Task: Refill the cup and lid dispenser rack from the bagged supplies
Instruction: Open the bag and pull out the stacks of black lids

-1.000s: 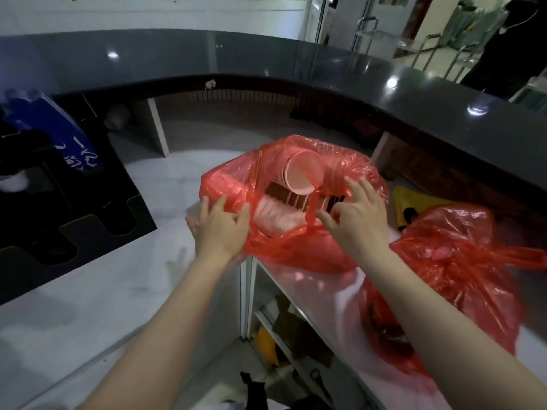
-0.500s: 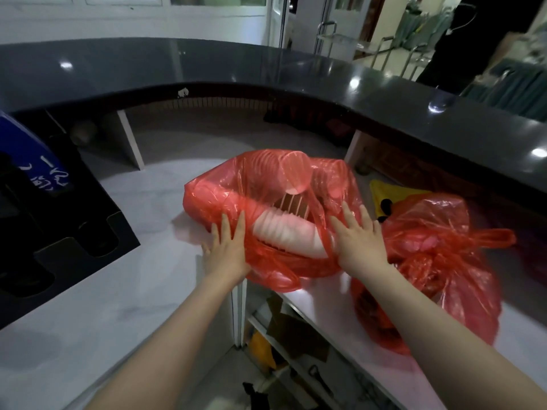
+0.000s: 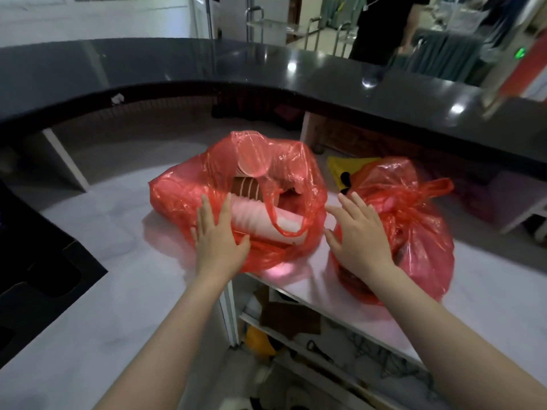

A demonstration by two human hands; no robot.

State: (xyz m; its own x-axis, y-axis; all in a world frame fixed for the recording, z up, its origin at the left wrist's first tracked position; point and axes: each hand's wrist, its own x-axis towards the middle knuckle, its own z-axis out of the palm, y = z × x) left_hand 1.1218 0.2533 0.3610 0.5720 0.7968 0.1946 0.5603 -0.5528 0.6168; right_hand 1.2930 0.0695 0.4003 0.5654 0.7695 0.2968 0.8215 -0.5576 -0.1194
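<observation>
On the pale bench (image 3: 97, 315) nearest me, both hands are flat-fingered: the left hand (image 3: 217, 232) presses the open red bag (image 3: 189, 190) against a sleeve of white cups (image 3: 266, 217) lying inside; the right hand (image 3: 359, 235) hovers just beside a second, knotted red bag (image 3: 414, 220); behind curves a dark counter (image 3: 207, 66)

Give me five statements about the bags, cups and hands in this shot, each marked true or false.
1. Two red bags sit on the counter. True: open bag, second bag.
2. The left hand rests on the open bag. True.
3. The right hand grips a cup. False: it is open and holds nothing.
4. The open bag holds a cup stack. True.
5. The cup stack stands upright. False: it lies on its side.
</observation>
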